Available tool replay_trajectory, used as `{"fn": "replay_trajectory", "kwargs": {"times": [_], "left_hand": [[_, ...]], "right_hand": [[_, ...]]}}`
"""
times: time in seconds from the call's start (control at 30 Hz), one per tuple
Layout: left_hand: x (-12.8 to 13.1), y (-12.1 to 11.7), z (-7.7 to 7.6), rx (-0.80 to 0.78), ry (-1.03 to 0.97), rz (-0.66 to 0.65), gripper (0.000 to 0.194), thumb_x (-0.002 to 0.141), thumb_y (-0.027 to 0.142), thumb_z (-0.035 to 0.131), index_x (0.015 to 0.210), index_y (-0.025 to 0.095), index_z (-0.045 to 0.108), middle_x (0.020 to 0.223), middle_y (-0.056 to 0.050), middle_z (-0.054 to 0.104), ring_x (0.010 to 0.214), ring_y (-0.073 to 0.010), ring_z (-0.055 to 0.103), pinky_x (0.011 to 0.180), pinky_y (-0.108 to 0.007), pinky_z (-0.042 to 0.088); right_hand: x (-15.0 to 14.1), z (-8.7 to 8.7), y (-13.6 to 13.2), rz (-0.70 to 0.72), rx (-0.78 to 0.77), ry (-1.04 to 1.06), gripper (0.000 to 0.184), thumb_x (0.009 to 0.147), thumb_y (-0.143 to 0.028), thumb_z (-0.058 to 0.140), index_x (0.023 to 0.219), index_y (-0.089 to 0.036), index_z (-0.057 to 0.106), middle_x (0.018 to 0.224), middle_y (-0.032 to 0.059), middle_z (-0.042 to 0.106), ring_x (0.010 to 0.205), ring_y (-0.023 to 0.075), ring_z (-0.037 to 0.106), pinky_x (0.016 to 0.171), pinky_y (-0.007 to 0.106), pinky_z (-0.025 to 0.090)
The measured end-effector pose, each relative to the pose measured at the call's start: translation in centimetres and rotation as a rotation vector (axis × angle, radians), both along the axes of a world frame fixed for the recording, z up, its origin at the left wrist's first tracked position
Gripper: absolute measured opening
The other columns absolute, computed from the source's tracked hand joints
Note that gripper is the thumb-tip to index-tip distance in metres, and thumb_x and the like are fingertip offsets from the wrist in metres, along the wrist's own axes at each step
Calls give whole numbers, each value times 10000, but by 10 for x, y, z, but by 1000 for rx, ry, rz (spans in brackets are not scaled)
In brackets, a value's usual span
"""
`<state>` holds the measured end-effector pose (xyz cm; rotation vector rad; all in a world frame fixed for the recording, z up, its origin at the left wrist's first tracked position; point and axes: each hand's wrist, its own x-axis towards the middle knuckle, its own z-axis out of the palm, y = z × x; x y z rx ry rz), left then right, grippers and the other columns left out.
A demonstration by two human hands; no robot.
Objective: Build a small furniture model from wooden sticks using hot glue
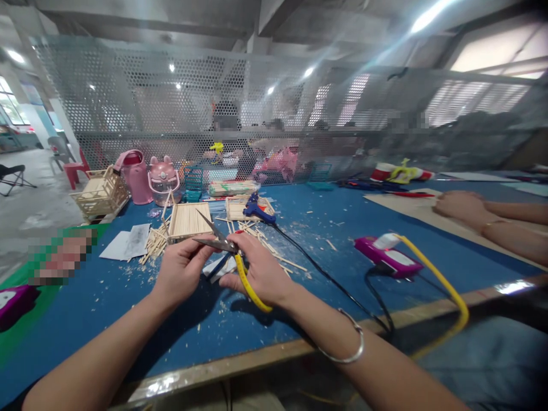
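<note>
My right hand (261, 271) grips yellow-handled scissors (222, 242), whose blades stand apart and point up to the left. My left hand (182, 267) is closed in a pinch at the blades, holding something thin I cannot make out. Both hands hover over the blue table (317, 240). Just beyond them lie a flat panel of glued wooden sticks (187, 220) and loose wooden sticks (156, 242). A blue glue gun (258, 210) rests behind, its black cord running toward me.
A stick-built box (100, 194), pink jug (135, 176) and pink lidded cup (163, 180) stand at the back left. A purple device (386, 256) with a yellow cable lies to the right. Another person's arms (492, 220) rest on cardboard at far right. A mesh fence closes off the back.
</note>
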<state>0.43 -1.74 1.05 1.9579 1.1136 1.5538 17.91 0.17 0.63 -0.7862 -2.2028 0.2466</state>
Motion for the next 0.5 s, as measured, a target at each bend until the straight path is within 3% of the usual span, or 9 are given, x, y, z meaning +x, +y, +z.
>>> {"fn": "replay_trajectory", "kwargs": {"times": [0.5], "left_hand": [[-2, 0, -2, 52, 27, 17, 177, 788, 241, 537, 831, 171, 693, 825, -44, 715, 765, -163, 656, 694, -250, 518]], "right_hand": [[0, 1, -4, -12, -16, -29, 656, 622, -620, 599, 1071, -153, 493, 908, 78, 527, 821, 202, 493, 730, 336, 416]]}}
